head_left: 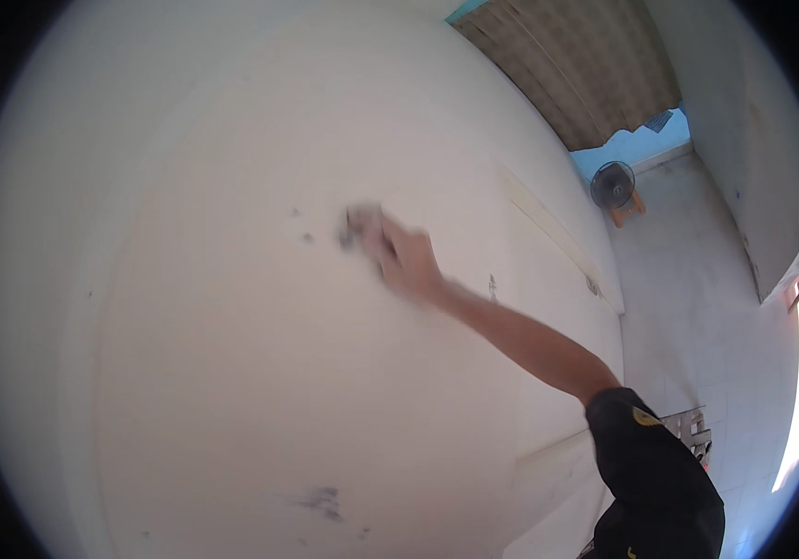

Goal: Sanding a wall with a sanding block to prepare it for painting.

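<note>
My right arm, in a short black sleeve, stretches from the lower right to a pale wall (232,373). My right hand (398,253) is up against the wall, its fingers bent and closed, smeared by motion. A small dark grey patch shows at the fingertips; whether it is a held thing or a mark on the wall is unclear. Small dark grey marks (307,238) lie just left of the fingers. Lower down is a larger grey scuffed patch (327,503), and another dark mark (493,287) sits above my forearm. My left hand is out of the picture.
A brownish curtain (576,70) hangs at the upper right over a light blue wall. Below it a black round fan (613,184) stands on an orange-brown stool (629,214). A grey slatted thing (691,426) is on the pale floor (679,307) beyond my sleeve. Bright light enters at the far right.
</note>
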Motion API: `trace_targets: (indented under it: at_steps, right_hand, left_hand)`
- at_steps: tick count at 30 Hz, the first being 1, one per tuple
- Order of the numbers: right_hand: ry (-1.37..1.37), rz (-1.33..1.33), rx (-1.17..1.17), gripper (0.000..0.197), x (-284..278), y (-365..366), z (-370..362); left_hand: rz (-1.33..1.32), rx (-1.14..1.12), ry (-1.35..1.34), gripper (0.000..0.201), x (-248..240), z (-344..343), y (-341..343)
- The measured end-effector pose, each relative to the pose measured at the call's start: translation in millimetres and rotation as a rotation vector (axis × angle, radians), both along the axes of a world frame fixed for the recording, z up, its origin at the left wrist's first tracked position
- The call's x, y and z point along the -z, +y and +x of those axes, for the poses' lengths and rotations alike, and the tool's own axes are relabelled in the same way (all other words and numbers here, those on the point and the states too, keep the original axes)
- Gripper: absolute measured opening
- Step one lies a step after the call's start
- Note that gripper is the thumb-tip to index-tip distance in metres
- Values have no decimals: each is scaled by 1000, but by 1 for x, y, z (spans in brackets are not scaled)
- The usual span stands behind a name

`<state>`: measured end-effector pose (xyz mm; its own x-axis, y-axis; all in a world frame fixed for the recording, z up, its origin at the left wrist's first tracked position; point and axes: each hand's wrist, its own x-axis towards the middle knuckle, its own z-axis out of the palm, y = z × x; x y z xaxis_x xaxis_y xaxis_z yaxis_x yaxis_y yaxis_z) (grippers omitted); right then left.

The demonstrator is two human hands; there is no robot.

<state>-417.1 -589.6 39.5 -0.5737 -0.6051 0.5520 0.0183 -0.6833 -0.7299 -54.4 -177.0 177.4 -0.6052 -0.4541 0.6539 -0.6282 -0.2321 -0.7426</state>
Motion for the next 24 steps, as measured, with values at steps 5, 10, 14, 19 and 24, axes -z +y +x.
trace_targets:
  at_steps: [5,10,14,19,24]
  right_hand:
    - [-25,-70,148,18,79,-30,-20]
    - [-237,-232,453,17,-33,-74,-52]
    - [145,-489,102,18,-46,23,36]
    - [128,-371,123,17,119,24,23]
    - [-232,-146,522,18,24,-55,-47]
  left_hand:
    - [23,17,26,30,7,9,3]
    - [93,56,-13,30,-5,5,0]
    - [100,37,-21,31,-15,13,6]
    - [129,76,-21,31,-9,12,3]
    - [207,129,-38,32,-18,10,-13]
